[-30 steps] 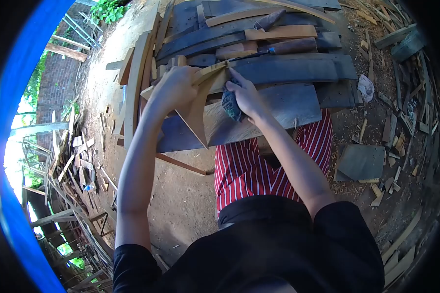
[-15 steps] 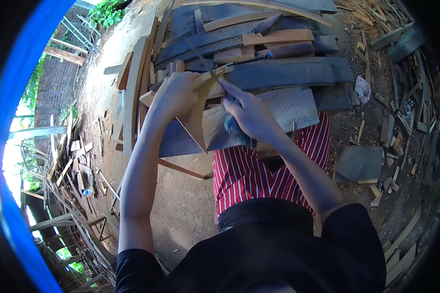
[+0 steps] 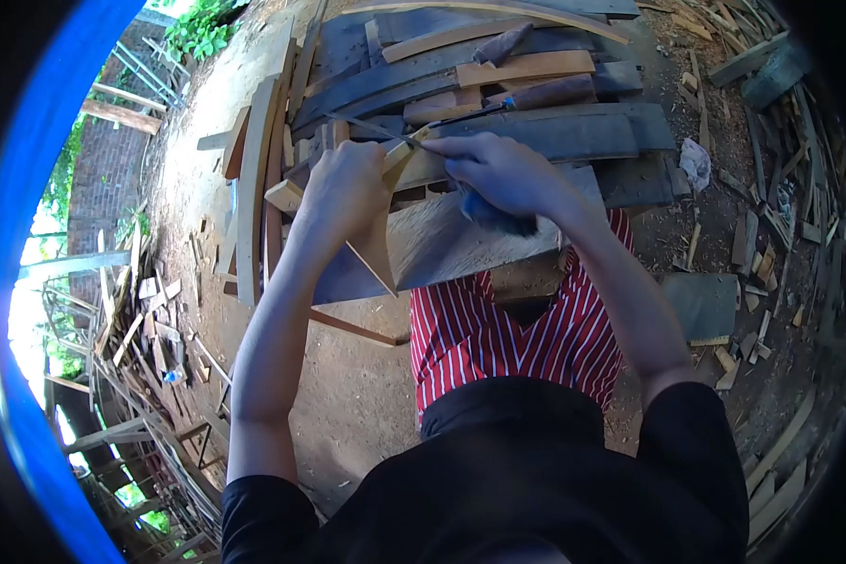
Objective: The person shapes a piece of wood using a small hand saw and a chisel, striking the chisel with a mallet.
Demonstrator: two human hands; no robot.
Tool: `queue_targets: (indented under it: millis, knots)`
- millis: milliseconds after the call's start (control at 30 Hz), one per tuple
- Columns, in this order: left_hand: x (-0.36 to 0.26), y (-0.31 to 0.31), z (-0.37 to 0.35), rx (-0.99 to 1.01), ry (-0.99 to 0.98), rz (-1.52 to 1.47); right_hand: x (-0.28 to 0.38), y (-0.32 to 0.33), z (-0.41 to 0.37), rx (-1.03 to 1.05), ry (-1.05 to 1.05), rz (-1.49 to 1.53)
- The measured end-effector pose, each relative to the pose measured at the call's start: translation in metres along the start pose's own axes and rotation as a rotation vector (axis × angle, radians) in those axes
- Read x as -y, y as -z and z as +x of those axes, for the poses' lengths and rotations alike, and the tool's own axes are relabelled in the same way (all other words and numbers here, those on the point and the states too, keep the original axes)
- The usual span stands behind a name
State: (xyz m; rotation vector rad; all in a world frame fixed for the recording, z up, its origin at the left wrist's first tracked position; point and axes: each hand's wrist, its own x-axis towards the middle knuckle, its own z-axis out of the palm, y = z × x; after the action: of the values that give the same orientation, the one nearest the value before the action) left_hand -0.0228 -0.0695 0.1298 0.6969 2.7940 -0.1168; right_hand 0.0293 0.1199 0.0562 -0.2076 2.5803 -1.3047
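My left hand [image 3: 343, 183] is closed around a curved piece of wood [image 3: 376, 246], holding it tilted at the near side of a board-covered bench. The wood's lower point hangs at the board's near edge. My right hand [image 3: 503, 174] grips a file [image 3: 371, 128] by a handle that looks wrapped in blue cloth [image 3: 493, 216], index finger stretched along the tool. The thin blade crosses the wood's upper end and points left past my left hand. Behind my right hand lies a tool with a brown handle [image 3: 555, 92], its narrow blade pointing left.
Dark boards [image 3: 573, 136] and curved wooden strips [image 3: 526, 66] cover the bench. Long planks [image 3: 258, 188] stand along its left side. Wood scraps [image 3: 150, 320] litter the ground at left, with more offcuts [image 3: 766, 263] at right. A crumpled white scrap [image 3: 695, 164] lies right of the bench.
My right hand has moved slightly up and right, and turned. The file has swung from pointing steeply away to lying flatter, pointing left. My left hand keeps its hold on the wood.
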Motion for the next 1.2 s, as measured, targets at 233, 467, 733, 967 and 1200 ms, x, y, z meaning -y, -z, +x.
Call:
queue_targets:
  millis: [233, 467, 733, 967, 1200]
  knots:
    - [-0.017, 0.004, -0.005, 0.008, -0.009, 0.110, -0.003, 0.021, 0.026, 0.173, 0.085, -0.043]
    - [-0.030, 0.000, -0.007, -0.032, -0.038, 0.169, -0.021, 0.028, 0.051, 0.179, 0.105, -0.184]
    - [-0.027, -0.001, -0.012, -0.034, -0.048, 0.118, 0.017, 0.068, 0.005, 0.323, 0.067, -0.152]
    - [-0.032, -0.004, -0.011, -0.069, -0.040, 0.157, -0.002, 0.038, 0.054, 0.301, -0.048, -0.220]
    - [-0.035, -0.005, -0.011, -0.115, -0.073, 0.158, 0.010, 0.060, 0.006, 0.273, 0.113, -0.136]
